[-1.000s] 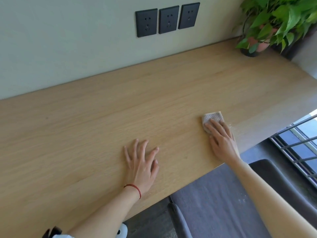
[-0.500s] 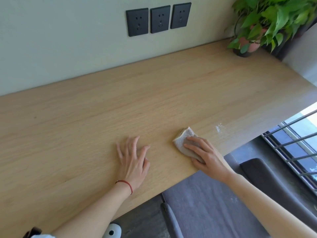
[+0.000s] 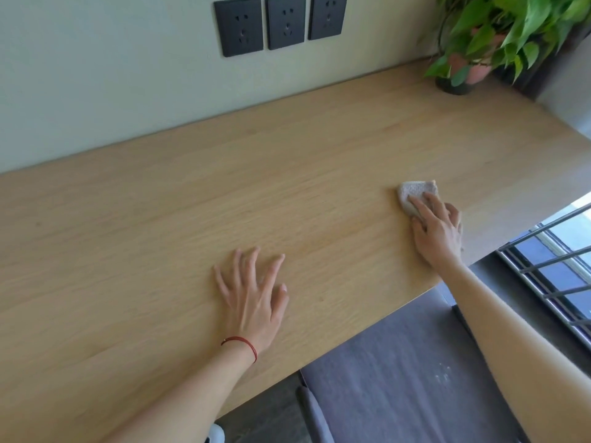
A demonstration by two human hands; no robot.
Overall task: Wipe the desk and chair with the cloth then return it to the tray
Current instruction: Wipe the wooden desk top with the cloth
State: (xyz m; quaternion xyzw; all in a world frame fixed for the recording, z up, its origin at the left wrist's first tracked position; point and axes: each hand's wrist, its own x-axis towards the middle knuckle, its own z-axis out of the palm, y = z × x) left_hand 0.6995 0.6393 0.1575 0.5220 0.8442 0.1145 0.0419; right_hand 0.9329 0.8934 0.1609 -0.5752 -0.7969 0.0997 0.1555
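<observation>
A light wooden desk (image 3: 160, 238) runs along the wall. My right hand (image 3: 438, 231) presses a small folded beige-grey cloth (image 3: 412, 191) flat on the desk near its right front edge, fingers on top of it. My left hand (image 3: 252, 298) lies flat on the desk in the middle, fingers spread, holding nothing; a red cord circles its wrist. Below the desk's front edge sits a grey upholstered chair (image 3: 399, 378) with small white specks on its seat. No tray is in view.
A potted green plant (image 3: 499, 33) stands at the desk's far right corner. Three black wall sockets (image 3: 281, 24) sit above the desk. A metal window railing (image 3: 556, 273) is at the right, beyond the chair.
My right hand has slid the cloth to the right and away from me, from beside the left hand to near the desk's right edge. The left hand stays flat in place.
</observation>
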